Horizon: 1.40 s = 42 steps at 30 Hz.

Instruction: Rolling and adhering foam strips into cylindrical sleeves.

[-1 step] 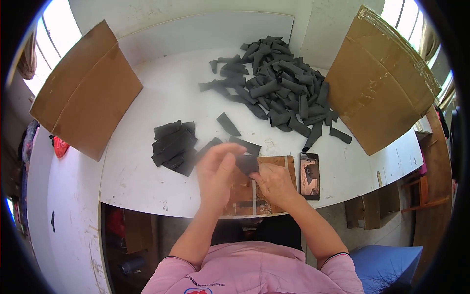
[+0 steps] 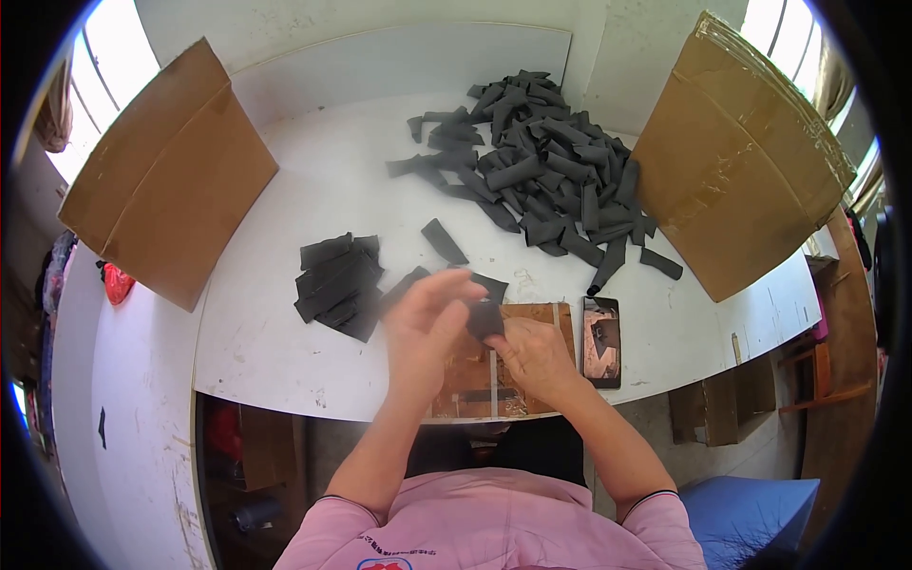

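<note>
A dark grey piece of sheet material (image 2: 485,320), bent into a rounded shape, is held over the brown board (image 2: 461,366). My right hand (image 2: 540,356) is closed on its lower right side, thumb and fingers pinching it. My left hand (image 2: 418,323) is at its left, thumb close against the piece and fingers curved above it, apart from the thumb and slightly blurred. Whether the left thumb presses on it I cannot tell. Just beyond my hands lie loose flat dark pieces (image 2: 445,241). To the left is a stack of flat dark pieces (image 2: 337,285).
A large heap of rolled dark tubes (image 2: 546,161) covers the back right of the white table (image 2: 313,190). A phone (image 2: 600,342) lies right of the board. Cardboard panels stand at the left (image 2: 171,171) and right (image 2: 746,157). A blue container (image 2: 746,513) is below right.
The dark piece has turned a little and looks narrower and rounder. My left hand has shifted slightly, its fingers lifting up and to the right. My right hand barely moves.
</note>
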Available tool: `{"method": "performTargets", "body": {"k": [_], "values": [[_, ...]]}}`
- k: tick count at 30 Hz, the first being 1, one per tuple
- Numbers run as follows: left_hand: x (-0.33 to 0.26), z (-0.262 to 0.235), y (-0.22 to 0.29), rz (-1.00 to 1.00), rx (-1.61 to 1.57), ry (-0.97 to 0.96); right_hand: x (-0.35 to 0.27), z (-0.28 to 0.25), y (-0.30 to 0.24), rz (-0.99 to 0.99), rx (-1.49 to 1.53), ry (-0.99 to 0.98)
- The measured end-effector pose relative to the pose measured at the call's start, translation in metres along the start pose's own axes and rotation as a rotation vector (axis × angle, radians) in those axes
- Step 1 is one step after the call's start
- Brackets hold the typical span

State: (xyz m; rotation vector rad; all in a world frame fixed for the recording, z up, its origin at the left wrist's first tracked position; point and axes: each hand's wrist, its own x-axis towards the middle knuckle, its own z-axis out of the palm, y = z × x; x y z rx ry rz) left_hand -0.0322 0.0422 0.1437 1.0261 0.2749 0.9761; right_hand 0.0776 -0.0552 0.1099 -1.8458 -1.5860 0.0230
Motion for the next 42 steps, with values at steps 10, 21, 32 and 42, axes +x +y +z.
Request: {"method": "performTargets", "body": {"k": [10, 21, 32, 42], "values": [[0.003, -0.007, 0.0, 0.021, 0.339, -0.172, -0.022, 0.009, 0.005, 0.087, 0.212, 0.006], [-0.029, -0.017, -0.026, 0.138, 0.441, 0.034, -0.023, 0.011, -0.007, 0.279, 0.202, 0.127], [-0.167, -0.106, -0.051, -0.152, 0.689, 0.017, 0.085, -0.051, 0.031, 0.484, 1.185, 0.28], [-0.176, -0.241, -0.103, -0.468, 0.915, 0.611, -0.064, 0.072, -0.024, 0.188, -0.029, 0.025]]}}
